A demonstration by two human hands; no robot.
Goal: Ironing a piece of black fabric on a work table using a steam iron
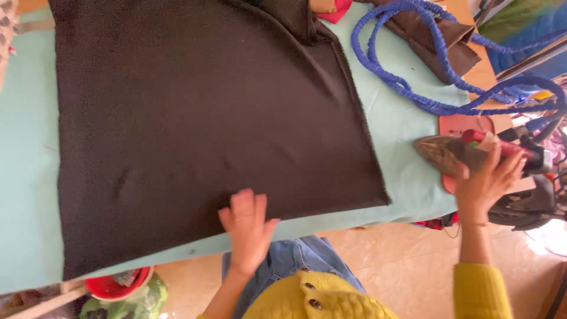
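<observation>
Dark brown cloth (195, 118) is lying spread flat, covering most of the pale green ironing table (23, 195). Left hand (248, 227) is resting palm-down on the cloth's near edge, fingers open and extended. To the right of the cloth, the iron (455, 153) is sitting on a red pad (463, 125). Right hand (487, 183) is touching the iron's handle, fingers spread, not wrapped around it. Blue cord (407, 88) is looping beyond the cloth's right corner.
</observation>
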